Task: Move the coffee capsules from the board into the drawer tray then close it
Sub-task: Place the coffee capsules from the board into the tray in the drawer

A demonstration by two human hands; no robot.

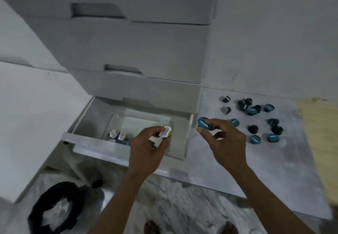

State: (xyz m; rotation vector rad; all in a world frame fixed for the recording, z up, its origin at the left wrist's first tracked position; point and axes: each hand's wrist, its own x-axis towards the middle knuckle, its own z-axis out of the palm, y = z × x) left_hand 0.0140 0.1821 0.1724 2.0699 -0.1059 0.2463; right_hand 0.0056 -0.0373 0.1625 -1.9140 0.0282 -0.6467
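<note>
The left hand [149, 142] pinches a white-lidded coffee capsule with a gold body [166, 131], thumb and fingers curled on its rim. It sits over the open white plastic drawer [186, 133], at the 3 o'clock side of the clear tray [117, 118] inside. The lid faces up, which suggests a grip chosen for a simple drop into the tray.

The right hand [222, 138] pinches a round blue-lidded coffee capsule [203, 122] by its edge. It hangs between the drawer's right wall and the board, so this one appears to be in transit.

A few silver and blue capsules [118, 137] already lie in the tray at its 7 o'clock corner. Roughly a dozen dark and blue capsules [256, 116] lie scattered on the pale grey marbled board [274, 160], at 3 o'clock from the drawer; some lid up, some on their sides. Judged from this, the transfer is at an early stage and the drawer cannot yet be closed.

The drawer is the lowest of a white stacked drawer unit [139, 47], pulled well out. The board lies on a marble-patterned floor [173, 193], against a plain white wall [274, 32]. A black-rimmed bin with a white liner [54, 210] stands at 7 o'clock. Lighting is dim and some detail is blurred.
</note>
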